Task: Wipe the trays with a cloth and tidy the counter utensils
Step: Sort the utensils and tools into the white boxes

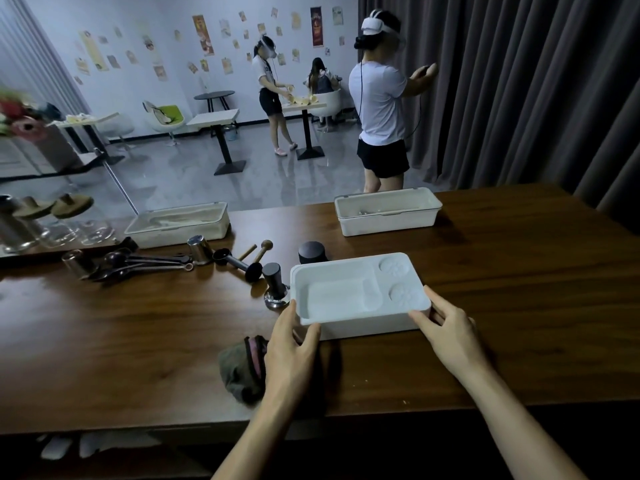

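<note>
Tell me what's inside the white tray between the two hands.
The white tray shows one rectangular recess and two round patterned ones, all holding nothing. Whatever lies beneath this moulded top, inside the box body, is covered.

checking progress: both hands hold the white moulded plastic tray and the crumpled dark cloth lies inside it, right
No: in the head view the crumpled dark cloth lies on the wooden counter by the left hand, not inside the white moulded plastic tray.
</note>
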`<action>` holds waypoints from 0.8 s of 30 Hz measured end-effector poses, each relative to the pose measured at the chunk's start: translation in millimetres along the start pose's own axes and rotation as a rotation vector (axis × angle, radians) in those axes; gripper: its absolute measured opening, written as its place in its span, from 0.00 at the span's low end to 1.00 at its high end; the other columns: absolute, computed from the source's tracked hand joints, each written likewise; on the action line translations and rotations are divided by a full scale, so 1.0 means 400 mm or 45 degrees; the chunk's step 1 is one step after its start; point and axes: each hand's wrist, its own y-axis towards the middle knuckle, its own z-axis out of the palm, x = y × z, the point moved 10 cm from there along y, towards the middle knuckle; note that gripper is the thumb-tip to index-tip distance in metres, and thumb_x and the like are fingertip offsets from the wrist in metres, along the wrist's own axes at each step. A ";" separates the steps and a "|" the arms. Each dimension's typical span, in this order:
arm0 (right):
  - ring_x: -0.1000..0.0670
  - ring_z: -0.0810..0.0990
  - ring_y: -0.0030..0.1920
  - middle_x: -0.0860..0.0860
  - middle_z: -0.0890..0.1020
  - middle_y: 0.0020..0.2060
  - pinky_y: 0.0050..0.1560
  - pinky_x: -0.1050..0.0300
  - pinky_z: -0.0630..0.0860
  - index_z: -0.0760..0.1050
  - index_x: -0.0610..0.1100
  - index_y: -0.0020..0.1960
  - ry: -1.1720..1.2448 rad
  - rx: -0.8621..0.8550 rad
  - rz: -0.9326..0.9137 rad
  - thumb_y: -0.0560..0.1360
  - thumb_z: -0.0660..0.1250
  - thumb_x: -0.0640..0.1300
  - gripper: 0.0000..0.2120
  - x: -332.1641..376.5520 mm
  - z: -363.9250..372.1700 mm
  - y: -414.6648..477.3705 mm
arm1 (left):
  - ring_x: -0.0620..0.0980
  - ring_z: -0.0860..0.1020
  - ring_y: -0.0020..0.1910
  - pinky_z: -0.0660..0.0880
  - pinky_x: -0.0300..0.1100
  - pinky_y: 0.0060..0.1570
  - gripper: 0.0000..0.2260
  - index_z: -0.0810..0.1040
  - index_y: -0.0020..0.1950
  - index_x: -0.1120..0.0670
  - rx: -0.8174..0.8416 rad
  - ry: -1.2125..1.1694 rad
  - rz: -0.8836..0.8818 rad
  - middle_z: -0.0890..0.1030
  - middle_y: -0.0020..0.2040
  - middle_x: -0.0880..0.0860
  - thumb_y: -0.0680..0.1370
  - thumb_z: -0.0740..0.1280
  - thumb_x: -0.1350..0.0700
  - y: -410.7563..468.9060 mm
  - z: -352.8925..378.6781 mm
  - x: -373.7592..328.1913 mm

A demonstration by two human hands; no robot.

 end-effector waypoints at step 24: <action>0.41 0.64 0.74 0.46 0.75 0.70 0.75 0.44 0.57 0.71 0.54 0.73 -0.510 0.265 -0.322 0.80 0.65 0.53 0.21 0.333 0.283 0.191 | 0.43 0.70 0.72 0.73 0.46 0.69 0.37 0.68 0.77 0.44 -0.027 0.325 0.209 0.70 0.76 0.43 0.72 0.63 0.27 0.070 -0.032 0.049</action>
